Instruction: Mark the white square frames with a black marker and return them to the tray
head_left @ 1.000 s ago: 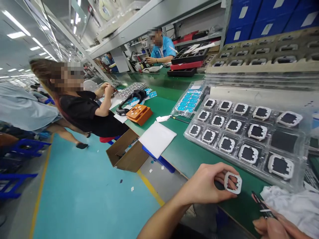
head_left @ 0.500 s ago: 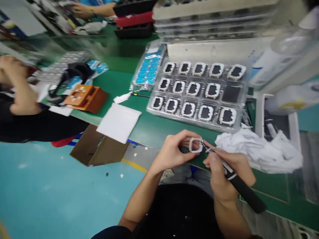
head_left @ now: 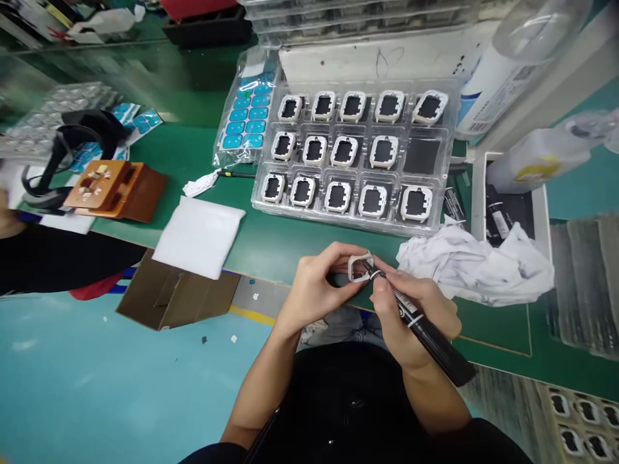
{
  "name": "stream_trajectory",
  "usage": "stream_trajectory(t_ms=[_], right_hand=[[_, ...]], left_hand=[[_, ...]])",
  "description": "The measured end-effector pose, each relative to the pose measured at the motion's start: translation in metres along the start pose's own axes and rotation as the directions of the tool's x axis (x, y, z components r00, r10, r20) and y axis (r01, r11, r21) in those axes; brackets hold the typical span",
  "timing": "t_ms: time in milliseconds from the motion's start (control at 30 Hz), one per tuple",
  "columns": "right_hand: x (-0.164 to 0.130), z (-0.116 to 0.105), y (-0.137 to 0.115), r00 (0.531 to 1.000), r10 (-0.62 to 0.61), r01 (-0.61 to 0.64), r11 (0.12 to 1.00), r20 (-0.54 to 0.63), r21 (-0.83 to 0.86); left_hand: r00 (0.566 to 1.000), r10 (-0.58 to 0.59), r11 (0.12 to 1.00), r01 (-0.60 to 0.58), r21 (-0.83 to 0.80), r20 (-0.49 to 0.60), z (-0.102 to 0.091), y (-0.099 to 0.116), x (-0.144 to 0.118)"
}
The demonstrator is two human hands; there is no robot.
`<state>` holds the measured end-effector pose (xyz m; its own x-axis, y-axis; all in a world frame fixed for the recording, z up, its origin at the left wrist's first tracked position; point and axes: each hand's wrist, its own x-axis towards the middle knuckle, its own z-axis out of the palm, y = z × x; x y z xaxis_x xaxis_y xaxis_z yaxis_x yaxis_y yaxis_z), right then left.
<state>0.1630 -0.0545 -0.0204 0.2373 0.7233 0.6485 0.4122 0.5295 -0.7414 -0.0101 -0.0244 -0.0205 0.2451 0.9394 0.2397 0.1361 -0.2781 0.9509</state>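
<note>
Nearest the camera, the two hands meet just short of the clear tray (head_left: 452, 161). The left hand (head_left: 319, 287) pinches one small white frame (head_left: 360, 269) between thumb and fingertips. The right hand (head_left: 411, 309) is closed round one black marker (head_left: 425, 335), whose tip touches the frame. Right of them, just before the tray's near right corner, lies one crumpled white cloth (head_left: 476, 264) on the green surface (head_left: 280, 241). The tray holds fourteen white frames in three rows: five, four, five, with one pocket bare. Left of the tray lie one white pad (head_left: 199, 235) and one bag of blue stickers (head_left: 243, 116).
</note>
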Motion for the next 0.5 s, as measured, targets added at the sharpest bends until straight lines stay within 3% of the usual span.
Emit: stream_trajectory(t_ms=[267, 500], right_hand=[[0.0007, -0.0007, -0.0010, 0.999, -0.020, 0.021, 0.999, 0.028, -0.043], [0.0032, -0.0001, -0.0030, 0.988, -0.143, 0.148, 0.984, 0.058, -0.101]], left_hand=[[0.999, 0.048, 0.995, -0.048, 0.092, 0.002, 0.0000, -0.0003, -0.0019], [0.997, 0.081, 0.980, -0.080, 0.183, 0.004, -0.0017, -0.0016, -0.0045]])
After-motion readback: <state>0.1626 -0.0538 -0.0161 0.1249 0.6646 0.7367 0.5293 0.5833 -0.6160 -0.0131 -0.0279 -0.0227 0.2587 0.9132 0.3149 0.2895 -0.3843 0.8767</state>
